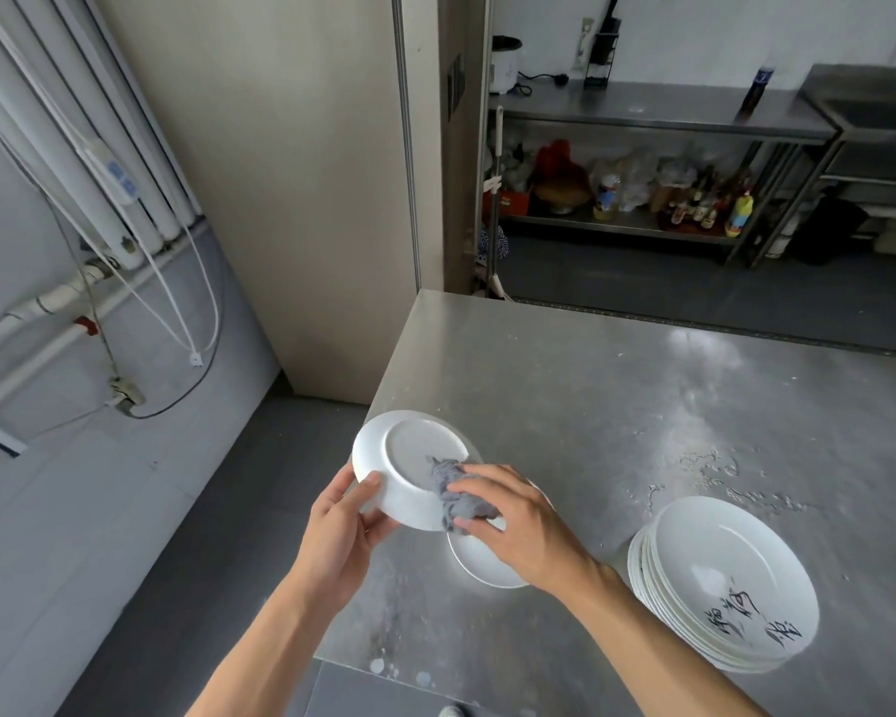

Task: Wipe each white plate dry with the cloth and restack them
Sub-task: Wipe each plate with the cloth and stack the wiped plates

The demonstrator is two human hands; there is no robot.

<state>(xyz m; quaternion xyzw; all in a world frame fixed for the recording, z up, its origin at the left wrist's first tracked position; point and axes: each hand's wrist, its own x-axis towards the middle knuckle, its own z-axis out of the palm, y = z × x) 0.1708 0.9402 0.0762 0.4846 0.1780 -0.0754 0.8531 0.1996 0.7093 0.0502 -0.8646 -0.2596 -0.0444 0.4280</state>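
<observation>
My left hand (343, 527) grips the rim of a white plate (409, 458), held upside down above the steel table's left edge with its underside facing me. My right hand (518, 530) holds a crumpled grey cloth (456, 496) against the plate's underside and rim. Beneath my right hand lies another white plate (482, 564) flat on the table, partly hidden. A stack of several white plates (720, 582) with black brush lettering sits at the right.
The steel table (616, 406) carries water drops near its right middle (704, 468). Its left edge drops to a grey floor. A beige wall panel and pipes stand to the left; steel shelving with bottles lies beyond.
</observation>
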